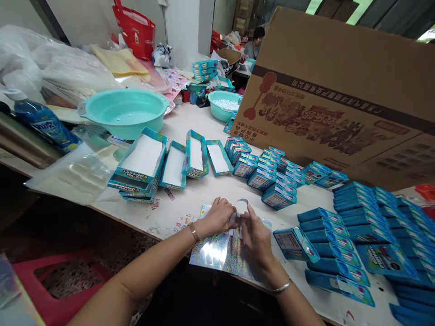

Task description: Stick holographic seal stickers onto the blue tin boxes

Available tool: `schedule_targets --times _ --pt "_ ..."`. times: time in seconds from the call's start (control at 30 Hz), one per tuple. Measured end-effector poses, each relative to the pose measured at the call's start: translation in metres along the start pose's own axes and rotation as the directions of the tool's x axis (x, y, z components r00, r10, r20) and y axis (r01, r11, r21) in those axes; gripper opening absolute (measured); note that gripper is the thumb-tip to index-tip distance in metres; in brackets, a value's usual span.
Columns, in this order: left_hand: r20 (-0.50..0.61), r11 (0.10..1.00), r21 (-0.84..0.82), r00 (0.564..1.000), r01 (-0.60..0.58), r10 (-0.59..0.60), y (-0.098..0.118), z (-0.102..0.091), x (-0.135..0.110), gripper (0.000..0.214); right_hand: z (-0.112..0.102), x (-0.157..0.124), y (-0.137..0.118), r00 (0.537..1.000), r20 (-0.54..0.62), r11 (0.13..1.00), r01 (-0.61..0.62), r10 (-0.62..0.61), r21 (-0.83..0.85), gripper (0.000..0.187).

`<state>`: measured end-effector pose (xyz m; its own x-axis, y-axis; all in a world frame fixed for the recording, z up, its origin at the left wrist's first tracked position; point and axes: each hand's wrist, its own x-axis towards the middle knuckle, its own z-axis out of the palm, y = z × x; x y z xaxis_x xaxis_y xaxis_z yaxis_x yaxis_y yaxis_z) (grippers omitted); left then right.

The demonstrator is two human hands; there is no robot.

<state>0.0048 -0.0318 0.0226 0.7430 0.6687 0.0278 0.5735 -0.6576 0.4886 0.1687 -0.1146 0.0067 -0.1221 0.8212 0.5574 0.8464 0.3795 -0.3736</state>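
My left hand (pixel 219 217) and my right hand (pixel 255 235) meet over a shiny holographic sticker sheet (pixel 217 251) that lies at the table's near edge. Both hands pinch at a small piece of the sheet between them, and a thin curled strip (pixel 243 200) rises just above the fingers. Each wrist wears a bracelet. Small teal boxes (pixel 272 179) lie in rows just beyond the hands. More closed teal boxes (pixel 343 235) are stacked to the right, close to my right hand.
Open teal display trays (pixel 170 165) stand left of centre. A teal basin (pixel 124 111) and a blue bottle (pixel 42 122) sit at the left. A large cardboard box (pixel 340 95) leans at the right. A red stool (pixel 57 280) stands below. Another person sits far behind.
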Motion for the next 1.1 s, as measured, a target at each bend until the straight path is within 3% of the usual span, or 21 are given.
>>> schedule_targets --times 0.13,0.43,0.8,0.93,1.03,1.1 --pt "0.001 0.999 0.033 1.0 -0.005 0.005 -0.002 0.002 0.0 0.028 0.007 0.009 0.001 0.998 -0.006 0.995 -0.056 0.056 -0.083 0.062" --pt "0.002 1.0 0.012 1.0 0.001 -0.001 0.0 -0.001 -0.001 0.023 0.006 0.003 0.006 0.992 0.031 0.98 0.128 -0.125 -0.154 0.064" --pt "0.013 1.0 -0.011 1.0 -0.002 0.003 0.002 -0.004 -0.003 0.019 0.006 0.013 0.005 0.983 0.093 0.959 0.177 -0.16 -0.222 0.066" --pt "0.056 0.999 -0.016 0.998 -0.039 0.04 -0.005 -0.011 -0.005 0.022 -0.015 0.009 -0.011 0.985 0.061 0.969 0.17 -0.161 -0.181 0.066" --pt "0.153 0.997 0.033 0.986 -0.066 0.06 -0.017 -0.024 -0.006 0.034 -0.052 -0.002 -0.029 0.994 -0.037 0.987 0.098 -0.104 -0.125 0.065" --pt "0.201 0.994 0.094 0.979 -0.052 0.032 -0.02 -0.035 -0.009 0.044 -0.086 -0.014 -0.039 0.99 -0.137 0.997 -0.048 0.039 -0.065 0.059"
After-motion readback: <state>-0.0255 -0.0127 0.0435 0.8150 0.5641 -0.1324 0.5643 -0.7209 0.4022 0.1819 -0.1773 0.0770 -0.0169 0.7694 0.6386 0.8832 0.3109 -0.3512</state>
